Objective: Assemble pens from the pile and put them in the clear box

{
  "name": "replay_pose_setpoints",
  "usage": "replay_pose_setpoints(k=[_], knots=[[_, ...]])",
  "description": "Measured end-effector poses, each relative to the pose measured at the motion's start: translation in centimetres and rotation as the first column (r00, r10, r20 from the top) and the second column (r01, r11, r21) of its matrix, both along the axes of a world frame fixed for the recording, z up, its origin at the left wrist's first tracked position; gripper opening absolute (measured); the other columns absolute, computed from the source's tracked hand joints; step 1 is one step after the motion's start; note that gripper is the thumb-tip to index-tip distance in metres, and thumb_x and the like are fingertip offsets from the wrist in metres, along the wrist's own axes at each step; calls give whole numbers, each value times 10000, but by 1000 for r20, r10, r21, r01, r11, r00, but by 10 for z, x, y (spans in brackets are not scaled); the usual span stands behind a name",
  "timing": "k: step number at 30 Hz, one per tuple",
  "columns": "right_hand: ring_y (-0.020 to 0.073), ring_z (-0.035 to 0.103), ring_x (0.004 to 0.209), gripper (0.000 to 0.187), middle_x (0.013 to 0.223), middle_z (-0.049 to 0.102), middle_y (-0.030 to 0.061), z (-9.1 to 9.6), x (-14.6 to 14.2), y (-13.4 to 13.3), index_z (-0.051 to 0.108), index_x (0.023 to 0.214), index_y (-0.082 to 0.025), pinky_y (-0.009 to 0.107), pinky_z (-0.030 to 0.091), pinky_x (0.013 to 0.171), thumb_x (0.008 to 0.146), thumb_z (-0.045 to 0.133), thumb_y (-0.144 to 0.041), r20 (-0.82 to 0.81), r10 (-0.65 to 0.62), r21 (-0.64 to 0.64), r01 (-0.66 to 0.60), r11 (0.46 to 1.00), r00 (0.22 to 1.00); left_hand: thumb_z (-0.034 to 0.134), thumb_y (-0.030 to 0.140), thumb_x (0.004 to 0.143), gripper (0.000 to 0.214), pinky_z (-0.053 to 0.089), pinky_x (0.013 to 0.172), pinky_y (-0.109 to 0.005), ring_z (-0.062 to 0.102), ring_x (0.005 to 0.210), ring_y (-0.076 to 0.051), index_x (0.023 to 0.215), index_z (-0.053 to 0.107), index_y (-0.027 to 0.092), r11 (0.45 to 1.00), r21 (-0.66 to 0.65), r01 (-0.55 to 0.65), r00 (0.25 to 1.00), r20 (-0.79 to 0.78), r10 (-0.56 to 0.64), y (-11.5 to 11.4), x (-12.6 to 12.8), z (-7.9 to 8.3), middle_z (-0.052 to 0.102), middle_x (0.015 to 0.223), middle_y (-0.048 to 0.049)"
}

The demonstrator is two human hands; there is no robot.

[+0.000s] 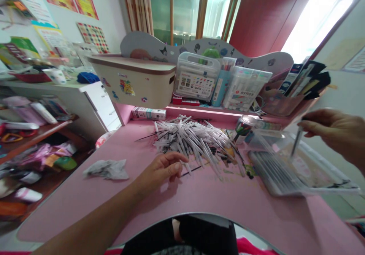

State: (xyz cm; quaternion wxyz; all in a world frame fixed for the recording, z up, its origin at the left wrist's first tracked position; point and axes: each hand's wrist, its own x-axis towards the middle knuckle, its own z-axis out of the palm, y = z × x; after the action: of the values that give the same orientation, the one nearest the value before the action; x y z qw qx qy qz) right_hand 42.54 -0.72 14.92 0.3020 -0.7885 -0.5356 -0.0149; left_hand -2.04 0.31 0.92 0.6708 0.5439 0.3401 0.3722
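You are pinching a grey pen point(297, 144) between the thumb and fingers of your right hand point(336, 129), well apart from your left. The pen is slanting down over the clear box point(327, 190) at the right side of the bench point(199, 201); its lower end is blurring, so you cannot tell whether it is touching anything there. More grey pens point(273, 171) are lying side by side in the near left part of that box.

Your left hand point(168, 166) is hovering or resting low at the near edge of the pile point(191, 133), its fingers curling loosely and the thumb standing apart from the forefinger. A thin dark stick point(196, 169) is lying just beside its fingertips; whether they are touching it, you cannot tell.

The pile of white and dark sticks is spreading across the middle of the bench. A can point(245, 123) is standing at its right, near the box, and a crumpled tissue point(111, 169) is lying to the left of your left hand. Behind the pile, a bin point(134, 82) and two cases, one with a handle point(196, 82), are standing on the raised shelf.
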Motion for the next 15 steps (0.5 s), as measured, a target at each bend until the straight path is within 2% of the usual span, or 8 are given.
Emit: replay_pose_setpoints(k=[3, 6, 9, 12, 15], knots=[[137, 616, 588, 90, 708, 688, 61, -19, 3, 11, 678, 810, -135, 289, 483, 587, 801, 673, -224, -278, 135, -181, -189, 965, 951, 741, 563, 734, 489, 332, 530, -225, 459, 529, -87, 982, 677, 147, 1000, 11, 11, 1000, -12, -11, 0, -1, 1, 587, 629, 20], [103, 586, 530, 125, 616, 646, 30, -39, 6, 14, 644, 740, -131, 252, 463, 538, 819, 620, -225, -477, 179, -218, -314, 924, 860, 735, 558, 742, 479, 337, 540, -229, 459, 531, -88, 976, 679, 144, 1000, 25, 18, 1000, -17, -18, 1, -1, 3, 577, 620, 24], [87, 562, 458, 131, 543, 614, 12, -52, 3, 15, 618, 685, -140, 218, 437, 484, 801, 623, -201, -545, 235, -213, -405, 889, 805, 730, 540, 755, 456, 338, 540, -228, 463, 530, -89, 973, 681, 143, 1000, 27, 13, 1000, -24, -12, 1, -1, 2, 568, 614, 28], [89, 571, 435, 113, 554, 627, 13, -54, -6, 18, 628, 680, -142, 204, 434, 465, 783, 633, -188, -596, 257, -258, -485, 836, 761, 736, 531, 751, 452, 335, 531, -223, 465, 526, -87, 970, 683, 139, 1000, 21, 20, 999, -37, -19, 1, -1, 1, 563, 615, 29], [79, 560, 435, 114, 563, 615, -5, -50, -15, 22, 623, 676, -143, 196, 433, 475, 780, 635, -187, -628, 183, -290, -445, 847, 757, 741, 524, 748, 450, 337, 523, -217, 463, 530, -86, 971, 683, 138, 1000, 7, 26, 999, -38, -26, 0, -1, 1, 555, 622, 31]])
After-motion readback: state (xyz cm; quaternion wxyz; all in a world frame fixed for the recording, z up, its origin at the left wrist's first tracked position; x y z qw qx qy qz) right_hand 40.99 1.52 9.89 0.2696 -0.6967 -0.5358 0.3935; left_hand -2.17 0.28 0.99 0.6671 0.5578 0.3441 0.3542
